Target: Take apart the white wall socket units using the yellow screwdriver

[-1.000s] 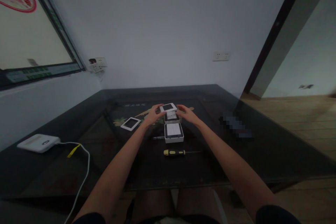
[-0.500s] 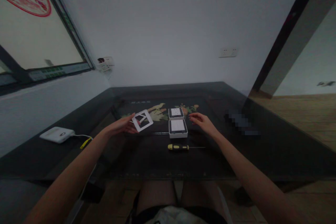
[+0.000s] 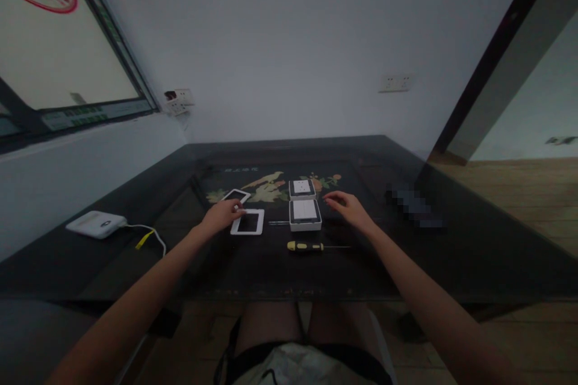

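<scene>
Left hand (image 3: 221, 215) at a flat, white, square frame (image 3: 261, 222)

The frame lies on the black counter (image 3: 343, 277), nine o'clock from a white, rectangular box (image 3: 306, 227). Bent left fingers meet its eleven-o'clock corner; whether they grip, one cannot tell. The right hand (image 3: 347, 208), fingers slightly parted and empty, hovers at the box's two o'clock.

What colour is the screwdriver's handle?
Yellow and black; the screwdriver handle shows best in the head view.

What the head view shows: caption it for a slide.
Left hand at the nearer white frame, right hand beside the socket unit, a screwdriver on the dark table.
</scene>
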Available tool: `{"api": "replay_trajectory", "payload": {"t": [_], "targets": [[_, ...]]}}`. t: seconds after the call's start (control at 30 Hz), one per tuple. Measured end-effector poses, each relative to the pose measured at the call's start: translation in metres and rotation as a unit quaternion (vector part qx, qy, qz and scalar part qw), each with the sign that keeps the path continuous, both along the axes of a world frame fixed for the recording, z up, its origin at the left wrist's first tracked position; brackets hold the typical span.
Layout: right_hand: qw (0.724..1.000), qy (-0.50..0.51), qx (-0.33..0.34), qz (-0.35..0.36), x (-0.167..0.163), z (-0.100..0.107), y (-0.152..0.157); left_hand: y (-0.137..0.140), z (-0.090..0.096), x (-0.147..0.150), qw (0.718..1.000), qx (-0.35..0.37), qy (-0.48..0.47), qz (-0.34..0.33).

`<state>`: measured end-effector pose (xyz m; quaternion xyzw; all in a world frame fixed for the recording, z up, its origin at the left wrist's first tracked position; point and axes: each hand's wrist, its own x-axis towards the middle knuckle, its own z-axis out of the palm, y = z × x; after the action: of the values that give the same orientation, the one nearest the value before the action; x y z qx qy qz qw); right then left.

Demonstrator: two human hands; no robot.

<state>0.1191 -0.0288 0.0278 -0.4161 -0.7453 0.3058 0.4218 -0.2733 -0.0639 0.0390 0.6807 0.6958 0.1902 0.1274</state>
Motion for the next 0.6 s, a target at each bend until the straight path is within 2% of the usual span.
{"api": "replay_trajectory", "payload": {"t": [0.1, 0.17, 0.23, 0.33, 0.4, 0.5, 0.6], "targets": [[0.998, -0.048, 0.009, 0.037, -0.009, 0.012, -0.017, -0.002, 0.003, 0.009, 0.999, 0.036, 0.037, 0.012], [0.987, -0.109, 0.011, 0.12, -0.019, 0.019, -0.033, -0.001, 0.007, 0.02, 0.997, 0.062, 0.045, 0.009], [0.961, -0.19, 0.014, 0.201, -0.031, 0.024, -0.051, 0.003, 0.01, 0.038, 0.996, 0.082, 0.043, -0.006], [0.926, -0.31, 0.067, 0.204, -0.047, 0.029, -0.072, 0.013, 0.015, 0.079, 0.992, 0.112, 0.012, -0.064], [0.907, -0.361, 0.08, 0.2, -0.054, 0.03, -0.079, 0.018, 0.016, 0.111, 0.97, 0.169, -0.095, -0.145], [0.892, -0.398, 0.075, 0.202, -0.058, 0.029, -0.081, 0.021, 0.008, 0.152, 0.947, 0.217, -0.159, -0.177], [0.887, -0.411, 0.08, 0.193, -0.054, 0.027, -0.08, 0.017, -0.007, 0.17, 0.93, 0.242, -0.192, -0.2]]}}
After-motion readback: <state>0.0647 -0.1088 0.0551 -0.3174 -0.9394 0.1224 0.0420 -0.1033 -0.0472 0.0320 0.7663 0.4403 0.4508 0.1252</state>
